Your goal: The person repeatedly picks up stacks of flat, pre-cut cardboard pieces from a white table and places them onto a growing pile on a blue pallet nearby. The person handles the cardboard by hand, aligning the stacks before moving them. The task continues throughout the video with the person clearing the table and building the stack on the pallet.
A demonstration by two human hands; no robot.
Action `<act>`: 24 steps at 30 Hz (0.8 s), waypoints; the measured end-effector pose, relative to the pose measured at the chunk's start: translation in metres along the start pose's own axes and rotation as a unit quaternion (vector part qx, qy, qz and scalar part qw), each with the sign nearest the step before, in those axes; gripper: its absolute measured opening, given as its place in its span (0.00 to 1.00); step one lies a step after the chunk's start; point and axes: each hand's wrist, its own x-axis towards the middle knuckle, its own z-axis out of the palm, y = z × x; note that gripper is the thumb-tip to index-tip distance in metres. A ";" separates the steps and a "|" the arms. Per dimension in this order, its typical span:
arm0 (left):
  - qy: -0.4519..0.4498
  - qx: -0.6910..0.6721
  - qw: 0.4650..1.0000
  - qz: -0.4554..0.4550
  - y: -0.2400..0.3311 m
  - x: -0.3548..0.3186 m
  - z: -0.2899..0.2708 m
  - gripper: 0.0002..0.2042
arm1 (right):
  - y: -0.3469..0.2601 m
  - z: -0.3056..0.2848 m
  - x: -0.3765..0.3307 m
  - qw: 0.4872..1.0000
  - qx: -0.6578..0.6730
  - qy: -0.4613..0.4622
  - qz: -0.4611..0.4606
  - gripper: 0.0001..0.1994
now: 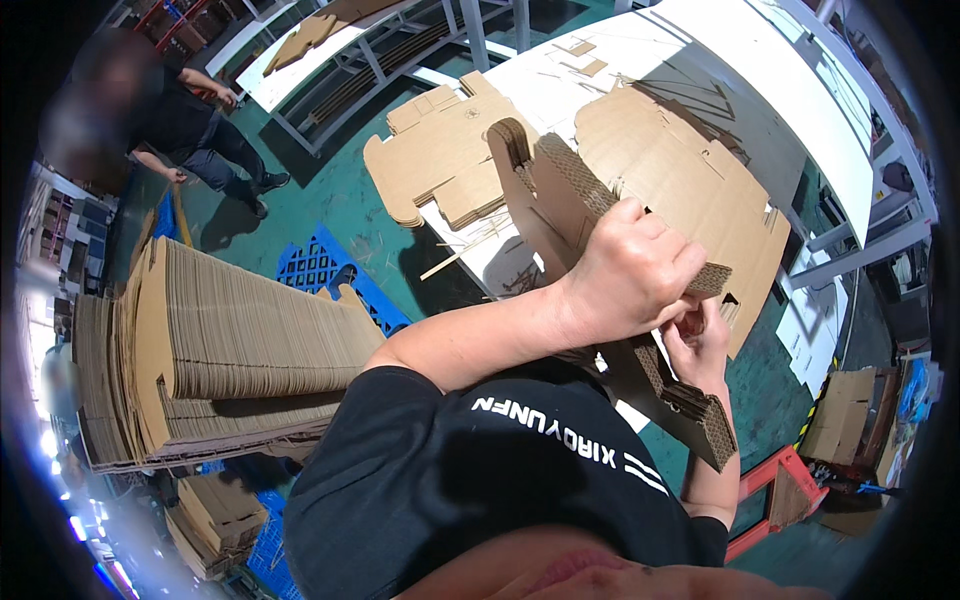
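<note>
Two hands gripping one thick bundle of flat cardboard blanks (560, 200), held up on edge over the white table (700, 60).

Left hand (625, 275) closing in a fist around the bundle's corrugated edge near its middle; right hand (697, 340) just beneath, fingers curling onto the same bundle lower down, where the layered end (700, 420) is pointing toward the floor. Showing brown, die-cut outlines with rounded tabs and wavy fluting along every cut edge. Two more flat piles lying on the table: one (440, 150) to the left, one wide sheet (680, 170) behind the hands. One tall stack (220, 340) of blanks resting on a blue pallet (330, 270) at the left. Standing on green floor (330, 200); another person (190, 120) working far left beside a second white table (300, 60).
</note>
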 end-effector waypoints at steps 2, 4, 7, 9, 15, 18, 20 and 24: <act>0.009 -0.009 1.000 0.006 -0.001 -0.001 0.005 0.17 | 0.009 -0.014 -0.006 0.993 -0.116 0.011 0.016 0.19; 0.010 0.010 1.000 0.014 -0.001 0.001 0.008 0.16 | 0.007 -0.044 0.007 0.932 -0.356 -0.053 0.040 0.16; 0.023 0.014 0.999 0.028 -0.001 0.002 0.016 0.16 | 0.020 -0.089 0.014 0.925 -0.306 -0.178 0.136 0.15; 0.027 0.030 0.999 0.035 0.005 0.004 0.024 0.15 | 0.000 -0.106 0.026 0.971 -0.148 -0.123 0.143 0.18; 0.049 0.067 0.996 0.026 0.011 0.015 0.047 0.03 | -0.176 -0.055 0.097 0.933 -0.313 -0.112 -0.137 0.23; -0.145 0.000 0.989 0.041 0.015 0.020 0.035 0.12 | -0.171 0.028 0.109 0.877 -0.430 -0.155 -0.148 0.34; -0.193 -0.076 0.978 0.033 0.011 0.018 0.030 0.18 | -0.159 0.061 0.125 0.857 -0.448 -0.252 -0.042 0.26; -0.052 -0.104 0.978 0.174 -0.014 -0.007 0.025 0.12 | -0.143 0.073 0.137 0.856 -0.448 -0.238 -0.098 0.13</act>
